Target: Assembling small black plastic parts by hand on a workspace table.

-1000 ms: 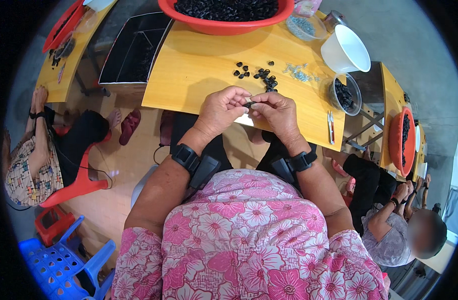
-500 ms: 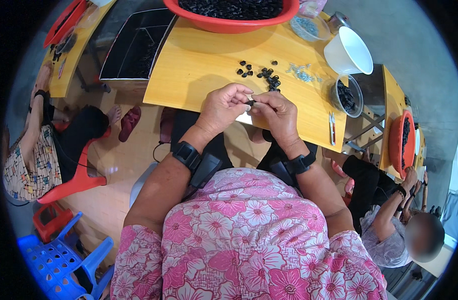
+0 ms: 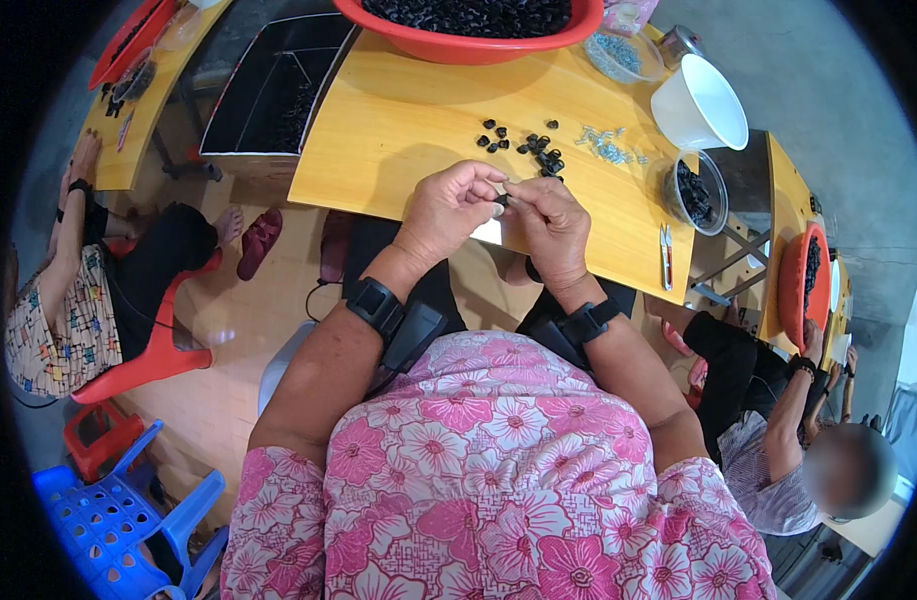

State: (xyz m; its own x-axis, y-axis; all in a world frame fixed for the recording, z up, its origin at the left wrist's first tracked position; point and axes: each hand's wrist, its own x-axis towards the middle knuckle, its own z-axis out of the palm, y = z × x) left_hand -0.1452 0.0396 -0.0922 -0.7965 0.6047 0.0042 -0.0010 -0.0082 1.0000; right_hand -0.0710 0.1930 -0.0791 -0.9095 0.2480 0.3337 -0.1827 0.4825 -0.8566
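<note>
My left hand [image 3: 452,207] and my right hand [image 3: 550,215] meet over the near edge of the yellow table [image 3: 408,110]. Pinched in the left fingers is a small black part [image 3: 501,201], mostly covered by fingertips. The right thumb and forefinger close against it; whether they hold a second small piece is hidden. Just beyond the hands lie several loose black parts [image 3: 541,152], some ring-like. To their right is a scatter of small clear pieces [image 3: 608,146].
A red basin [image 3: 458,48] heaped with black parts stands at the far edge. On the right are a white tub [image 3: 698,105], a clear tub [image 3: 713,190] of black parts and small snips [image 3: 666,256]. Co-workers sit left and right; a blue chair [image 3: 108,520] is lower left.
Both hands stay together, with only small shifts of the fingers around the black part. The right co-worker's arm has moved slightly.
</note>
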